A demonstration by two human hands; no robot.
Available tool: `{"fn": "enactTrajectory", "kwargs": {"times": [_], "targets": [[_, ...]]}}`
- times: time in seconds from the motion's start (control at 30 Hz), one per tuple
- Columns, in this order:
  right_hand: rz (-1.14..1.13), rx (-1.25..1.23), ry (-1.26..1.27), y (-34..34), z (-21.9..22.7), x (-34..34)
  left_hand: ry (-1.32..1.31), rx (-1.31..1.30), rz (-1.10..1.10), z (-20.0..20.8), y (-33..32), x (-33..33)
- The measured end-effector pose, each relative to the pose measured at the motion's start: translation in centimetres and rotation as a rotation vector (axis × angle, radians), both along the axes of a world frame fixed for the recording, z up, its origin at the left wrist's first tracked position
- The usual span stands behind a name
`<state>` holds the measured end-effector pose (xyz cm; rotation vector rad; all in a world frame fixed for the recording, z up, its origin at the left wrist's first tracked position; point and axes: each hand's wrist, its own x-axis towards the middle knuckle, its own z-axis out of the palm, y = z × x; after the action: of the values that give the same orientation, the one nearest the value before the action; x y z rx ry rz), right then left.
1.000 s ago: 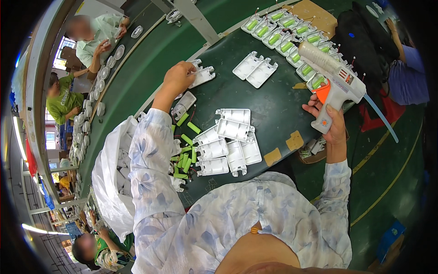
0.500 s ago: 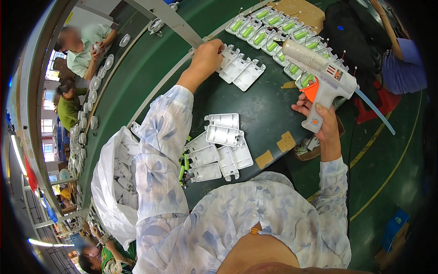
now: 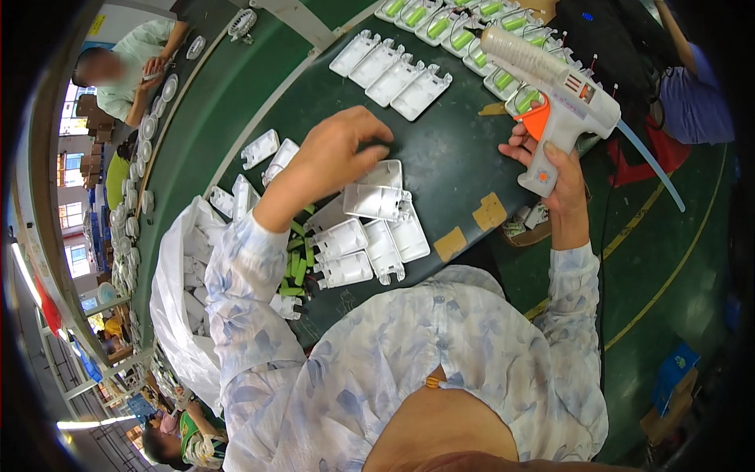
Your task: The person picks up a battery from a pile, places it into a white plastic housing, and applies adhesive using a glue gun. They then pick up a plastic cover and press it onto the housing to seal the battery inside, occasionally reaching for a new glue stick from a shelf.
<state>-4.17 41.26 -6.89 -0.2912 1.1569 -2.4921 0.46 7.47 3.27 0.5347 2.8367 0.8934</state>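
My left hand (image 3: 334,153) hovers over the table just above a loose pile of white plastic housings (image 3: 380,242); its thumb and fingers are apart and nothing shows between them. My right hand (image 3: 562,177) is wrapped round the grip of a white glue gun (image 3: 578,98), fingers near its orange trigger (image 3: 535,122). The gun's nozzle points up and left, and a translucent glue stick (image 3: 651,167) trails from its back. Beyond my left hand, a short row of empty white housings (image 3: 421,93) lies side by side. Green battery cells (image 3: 297,267) are heaped left of the pile.
Housings fitted with green cells and wires (image 3: 462,39) fill the far right of the table (image 3: 456,149). A white plastic bag (image 3: 177,275) of parts stands at the left. Two tape patches (image 3: 489,211) mark the near edge. Co-workers sit at the left; another person's arm shows at far right.
My left hand has let go of the housings in the far row and come back toward the near pile. My right hand still holds the glue gun in nearly the same place.
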Motion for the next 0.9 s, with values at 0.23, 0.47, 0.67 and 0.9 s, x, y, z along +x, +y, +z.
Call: {"fn": "enactTrajectory", "kwargs": {"times": [0.23, 0.47, 0.67, 0.9], "targets": [[0.007, 0.031, 0.017, 0.0, -0.2, -0.1, 0.097, -0.169, -0.063, 0.7, 1.0, 6.0], [0.001, 0.024, 0.018, 0.0, 0.0, 0.1, 0.018, -0.246, 0.088, -0.8, 1.7, 6.0], [0.009, 0.016, 0.018, 0.0, 0.1, 0.1, -0.116, -0.183, 0.036, -0.6, 0.2, 4.9], [-0.003, 0.007, 0.029, 0.0, 0.0, 0.2, -0.117, -0.019, 0.215, -1.1, 4.4, 4.5]]}}
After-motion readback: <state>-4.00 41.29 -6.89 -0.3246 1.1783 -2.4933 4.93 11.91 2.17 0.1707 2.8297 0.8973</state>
